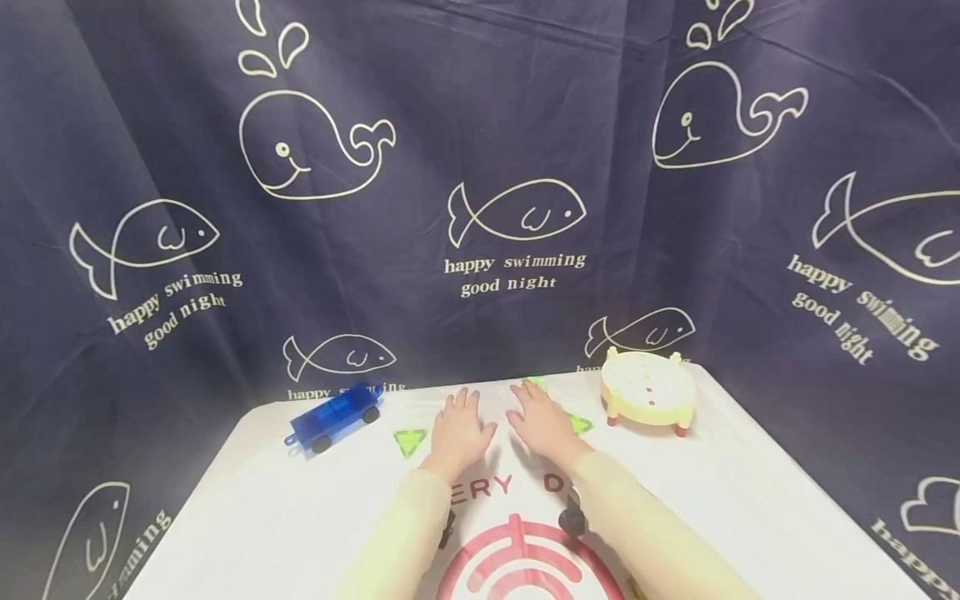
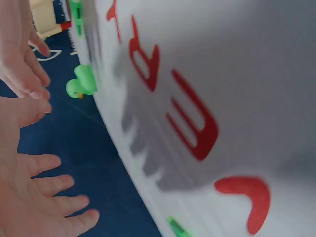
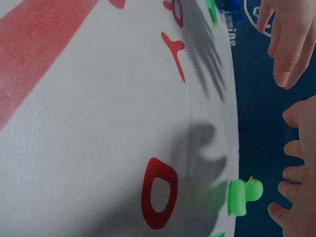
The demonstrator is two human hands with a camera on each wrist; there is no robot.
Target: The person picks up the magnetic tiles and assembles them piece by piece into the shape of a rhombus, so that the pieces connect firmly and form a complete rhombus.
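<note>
Both hands hold nothing and hover over the far half of the white table, fingers spread, casting shadows on it. My left hand [image 1: 457,433] is beside a green triangular frame [image 1: 410,442] on its left. My right hand [image 1: 546,423] partly covers a second green triangle [image 1: 580,424]. Just beyond its fingertips, at the table's far edge, is a green toy duck [image 2: 85,80], which shows only in part in the head view. The wrist views show a gap between the hands and the tabletop.
A blue toy wagon [image 1: 337,417] with black wheels stands at the far left. At the far right is a round pale-yellow toy [image 1: 649,387] on short red-tipped legs. Red letters and a red ring pattern [image 1: 517,533] mark the white tabletop [image 1: 247,500]. A dark printed curtain [image 1: 517,125] hangs behind.
</note>
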